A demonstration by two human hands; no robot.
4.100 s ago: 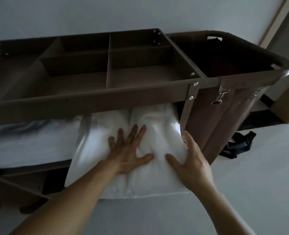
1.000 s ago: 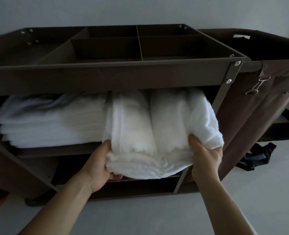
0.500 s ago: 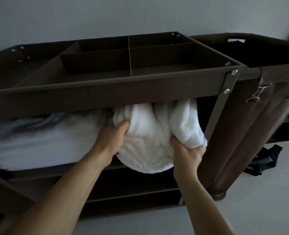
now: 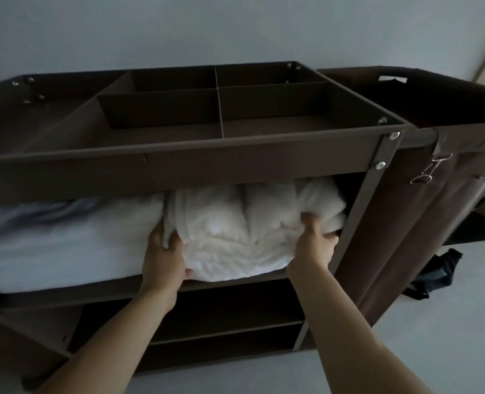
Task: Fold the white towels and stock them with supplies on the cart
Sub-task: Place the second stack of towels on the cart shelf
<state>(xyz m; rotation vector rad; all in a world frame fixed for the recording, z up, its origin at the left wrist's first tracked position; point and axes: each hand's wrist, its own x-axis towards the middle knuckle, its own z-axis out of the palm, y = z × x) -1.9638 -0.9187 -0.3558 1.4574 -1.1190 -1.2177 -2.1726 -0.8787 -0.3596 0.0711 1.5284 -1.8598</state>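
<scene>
A folded white towel (image 4: 244, 231) lies on the upper shelf of the dark brown cart (image 4: 178, 169), at the shelf's right end. My left hand (image 4: 163, 257) grips the towel's left side and its front lower edge. My right hand (image 4: 313, 245) holds the towel's right side, close to the cart's metal upright (image 4: 357, 220). Left of this towel, a stack of white towels (image 4: 65, 240) fills the rest of the same shelf. The back of the towel is hidden under the cart's top tray.
The top tray (image 4: 161, 109) is split into several bare compartments. A brown fabric bag (image 4: 411, 200) hangs on the cart's right end with metal clips. Two lower shelves (image 4: 224, 317) are dark. A black strap (image 4: 434, 274) lies on the grey floor at right.
The towel has gone from hanging over the shelf's front edge to lying further in on the shelf. Both hands moved with it and stay on its sides.
</scene>
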